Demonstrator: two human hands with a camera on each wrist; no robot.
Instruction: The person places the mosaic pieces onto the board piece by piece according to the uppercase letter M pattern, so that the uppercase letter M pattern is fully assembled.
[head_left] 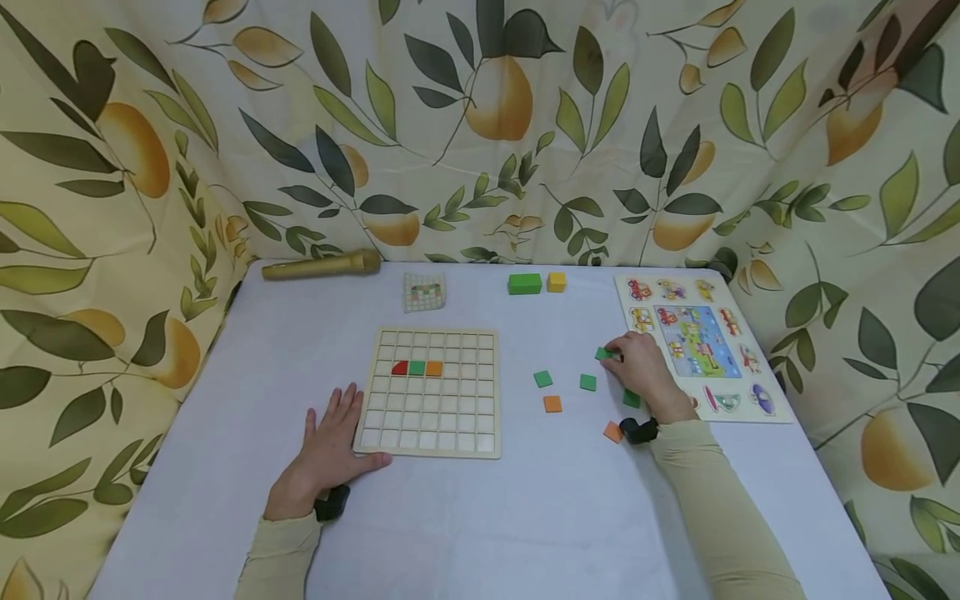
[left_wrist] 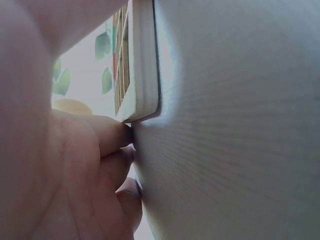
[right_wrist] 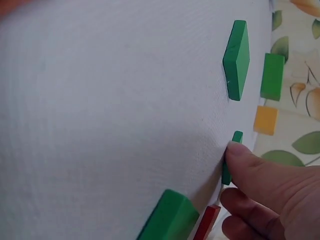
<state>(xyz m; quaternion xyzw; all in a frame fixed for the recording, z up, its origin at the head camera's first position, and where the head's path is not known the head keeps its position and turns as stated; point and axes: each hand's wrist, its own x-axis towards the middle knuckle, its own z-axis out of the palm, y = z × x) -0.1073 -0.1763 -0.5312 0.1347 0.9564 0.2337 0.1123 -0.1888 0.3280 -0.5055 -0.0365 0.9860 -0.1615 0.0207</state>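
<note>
My right hand (head_left: 647,375) pinches a green square tile (head_left: 603,353) at the table surface, left of the picture board. In the right wrist view the thumb lies against that green tile (right_wrist: 227,167), with other fingers curled below. Close by are another green tile (right_wrist: 170,217) and a red piece (right_wrist: 206,223). My left hand (head_left: 327,450) rests with fingers spread at the lower left corner of a wooden grid board (head_left: 493,400), its thumb along the near edge. One grid row holds a red piece (head_left: 400,368), a green tile (head_left: 416,368) and an orange tile (head_left: 433,369).
Loose green tiles (head_left: 543,379) and orange tiles (head_left: 552,404) lie right of the grid. Behind stand a green block (head_left: 524,284), a yellow block (head_left: 556,282), a small pattern card (head_left: 424,292) and a tan tube-like object (head_left: 322,265). A picture board (head_left: 750,408) lies at right.
</note>
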